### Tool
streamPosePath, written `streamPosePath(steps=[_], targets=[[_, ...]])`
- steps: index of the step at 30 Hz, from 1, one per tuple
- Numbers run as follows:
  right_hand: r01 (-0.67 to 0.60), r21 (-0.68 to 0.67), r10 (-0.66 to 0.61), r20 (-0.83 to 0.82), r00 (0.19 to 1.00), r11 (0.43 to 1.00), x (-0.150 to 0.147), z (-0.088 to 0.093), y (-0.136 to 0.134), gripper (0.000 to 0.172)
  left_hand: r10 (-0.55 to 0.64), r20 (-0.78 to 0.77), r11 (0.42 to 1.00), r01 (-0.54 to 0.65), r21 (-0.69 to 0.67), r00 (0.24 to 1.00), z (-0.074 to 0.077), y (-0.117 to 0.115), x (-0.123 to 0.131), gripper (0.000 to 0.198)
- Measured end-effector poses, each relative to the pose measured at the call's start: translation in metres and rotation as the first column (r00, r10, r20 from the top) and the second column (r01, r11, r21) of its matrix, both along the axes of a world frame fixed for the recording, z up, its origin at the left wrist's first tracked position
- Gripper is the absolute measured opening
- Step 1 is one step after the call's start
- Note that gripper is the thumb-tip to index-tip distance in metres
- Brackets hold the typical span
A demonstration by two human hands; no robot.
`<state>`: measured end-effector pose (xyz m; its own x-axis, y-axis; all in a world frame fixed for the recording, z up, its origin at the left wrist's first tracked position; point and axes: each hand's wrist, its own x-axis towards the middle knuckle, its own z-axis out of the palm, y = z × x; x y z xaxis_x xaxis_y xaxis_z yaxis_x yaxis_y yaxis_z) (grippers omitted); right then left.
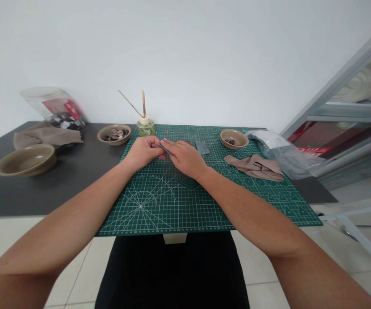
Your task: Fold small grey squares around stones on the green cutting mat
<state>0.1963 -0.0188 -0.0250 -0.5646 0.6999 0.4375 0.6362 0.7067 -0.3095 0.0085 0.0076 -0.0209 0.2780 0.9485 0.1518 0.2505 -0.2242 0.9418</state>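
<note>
Over the green cutting mat (147, 214), my two hands meet at the fingertips. My left hand (145, 151) is closed, thumb and fingers pinched on something small that the fingers hide. My right hand (187, 158) lies palm down with its fingers together, against a thin grey edge (165, 149) of a flat piece. What that piece is, and how much of it each hand grips, I cannot tell. Just beyond my right hand, a small clear plastic piece (202, 147) rests on the mat.
Left are an empty brown bowl (27, 161), a cloth (47, 136), a tipped clear jar (65, 113) and a bowl of small pieces (114, 134). A reed diffuser (146, 126) stands behind. Right are another bowl (234, 140), a crumpled cloth (254, 167) and a plastic bag (288, 152).
</note>
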Motion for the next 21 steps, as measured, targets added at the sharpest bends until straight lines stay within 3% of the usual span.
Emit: streamPosePath(steps=[12,21], targets=[[0.180,0.019,-0.181,0.091,0.979,0.984,-0.004,0.005,-0.006,0.051,0.057,0.202,0.998,-0.048,-0.051,0.978,-0.001,0.000,0.006,0.024],[0.158,0.057,-0.164,0.116,0.980,0.986,-0.005,0.007,-0.011,0.052,0.028,0.128,0.999,-0.031,0.023,0.991,-0.003,0.000,0.003,0.018]])
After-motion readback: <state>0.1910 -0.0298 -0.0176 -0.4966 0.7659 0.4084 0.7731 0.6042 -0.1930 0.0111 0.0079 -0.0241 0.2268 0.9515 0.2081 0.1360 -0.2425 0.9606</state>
